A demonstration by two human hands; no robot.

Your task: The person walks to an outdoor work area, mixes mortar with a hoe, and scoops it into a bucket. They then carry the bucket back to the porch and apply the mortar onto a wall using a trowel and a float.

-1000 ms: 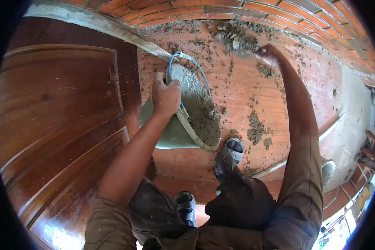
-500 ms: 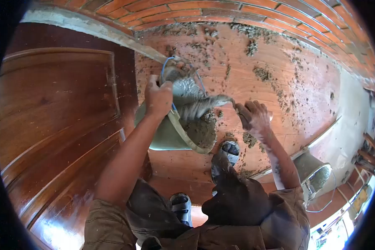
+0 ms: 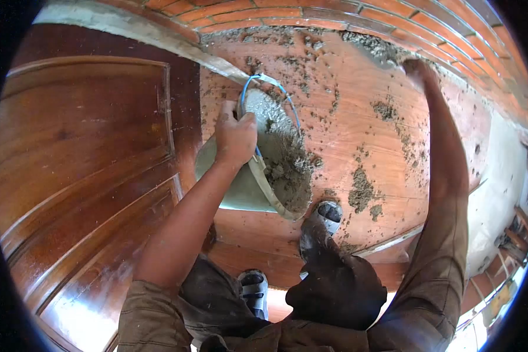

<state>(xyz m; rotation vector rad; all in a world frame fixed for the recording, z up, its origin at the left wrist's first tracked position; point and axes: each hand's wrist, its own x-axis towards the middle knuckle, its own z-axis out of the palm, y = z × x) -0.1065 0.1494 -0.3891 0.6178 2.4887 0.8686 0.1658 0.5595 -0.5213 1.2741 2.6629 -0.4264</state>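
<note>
Left hand point(image 3: 236, 138) clamps rim point(image 3: 265, 186) of tilted bucket point(image 3: 233, 189), right hand point(image 3: 415, 69) clamps blurred trowel point(image 3: 383, 57) at floor point(image 3: 349, 117) edge; mortar point(image 3: 284, 158) likely makes bucket heavy, so hold rim.

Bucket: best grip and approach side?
Probably the left edge of the rim, coming from the left, where the left hand holds. The bucket is tipped with its mouth facing right, leaving that thin edge reachable, away from the mortar along the right side.
</note>
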